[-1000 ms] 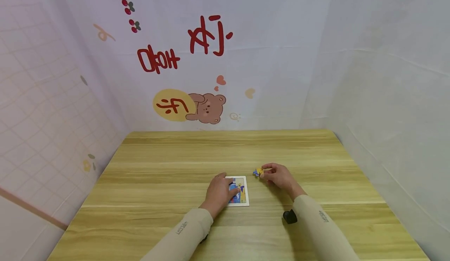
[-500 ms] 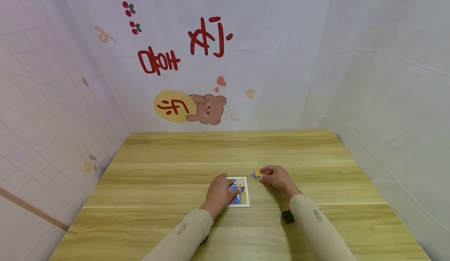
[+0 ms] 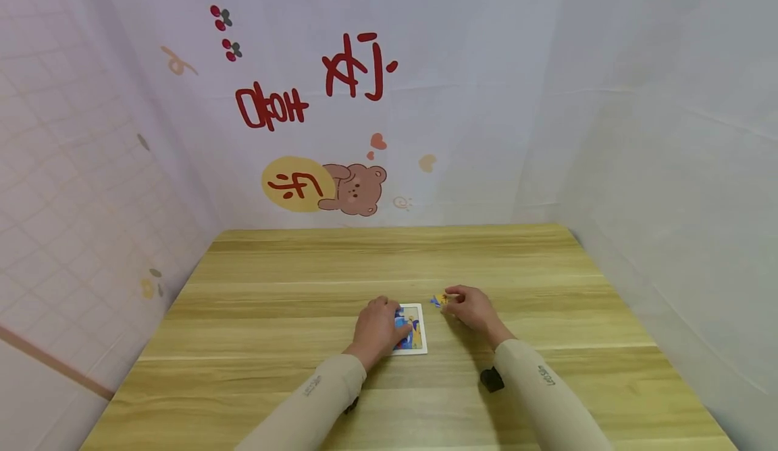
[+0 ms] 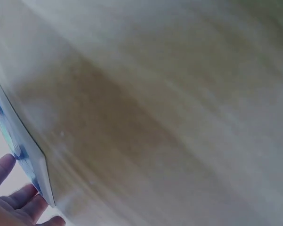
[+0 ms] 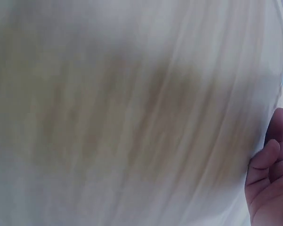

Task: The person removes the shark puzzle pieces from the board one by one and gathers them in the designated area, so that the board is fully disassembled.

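My left hand rests on a small picture puzzle board with a white border and a blue and yellow picture. Its thumb lies across the picture, and the palm covers the board's left part. In the left wrist view, the fingers of that hand lie on the board and along its edge. To the right and slightly farther back, my right hand pinches a small yellow and blue jigsaw piece between thumb and fingers, just beyond the board's right corner. The right wrist view shows that hand's curled fingers at the right edge.
Both hands work over a light wood-grain table. White cloth printed with a bear and red characters hangs behind it, and cloth walls stand at both sides. A small black device sits beneath the right sleeve.
My right hand has moved slightly left with the jigsaw piece, nearer the board. The left hand's fingers have drawn in a little on the board. The head view has shifted slightly.
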`<action>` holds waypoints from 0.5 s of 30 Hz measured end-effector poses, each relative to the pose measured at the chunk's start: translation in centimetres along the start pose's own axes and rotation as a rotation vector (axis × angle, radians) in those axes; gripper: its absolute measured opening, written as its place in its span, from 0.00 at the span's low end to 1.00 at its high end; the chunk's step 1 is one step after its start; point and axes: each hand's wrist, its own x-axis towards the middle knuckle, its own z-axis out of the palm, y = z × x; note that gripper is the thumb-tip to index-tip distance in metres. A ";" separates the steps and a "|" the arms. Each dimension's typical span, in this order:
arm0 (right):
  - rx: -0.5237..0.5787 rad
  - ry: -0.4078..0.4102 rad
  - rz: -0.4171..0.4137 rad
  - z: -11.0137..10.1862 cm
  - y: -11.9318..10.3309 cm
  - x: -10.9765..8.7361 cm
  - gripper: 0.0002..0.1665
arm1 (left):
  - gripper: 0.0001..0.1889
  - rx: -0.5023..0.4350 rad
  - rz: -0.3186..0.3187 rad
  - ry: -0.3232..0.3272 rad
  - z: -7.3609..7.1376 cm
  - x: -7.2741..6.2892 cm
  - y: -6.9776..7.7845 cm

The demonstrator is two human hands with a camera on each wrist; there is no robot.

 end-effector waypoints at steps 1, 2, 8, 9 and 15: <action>0.014 -0.003 -0.001 0.2 -0.2 -0.1 0.22 | 0.27 -0.004 -0.005 -0.003 0.0 0.0 -0.1; 0.028 -0.009 -0.004 0.3 -0.4 -0.2 0.21 | 0.27 -0.013 -0.006 0.000 -0.1 -0.1 -0.2; 0.078 -0.028 -0.003 1.4 -2.2 -0.8 0.19 | 0.26 -0.095 -0.005 0.041 -0.6 -1.1 -2.0; 0.093 -0.028 -0.001 1.6 -2.5 -0.8 0.19 | 0.26 -0.099 -0.007 0.050 -0.8 -1.3 -2.3; 0.153 -0.041 -0.007 3.0 -3.8 -1.2 0.17 | 0.24 -0.130 -0.007 0.100 -1.8 -2.3 -4.0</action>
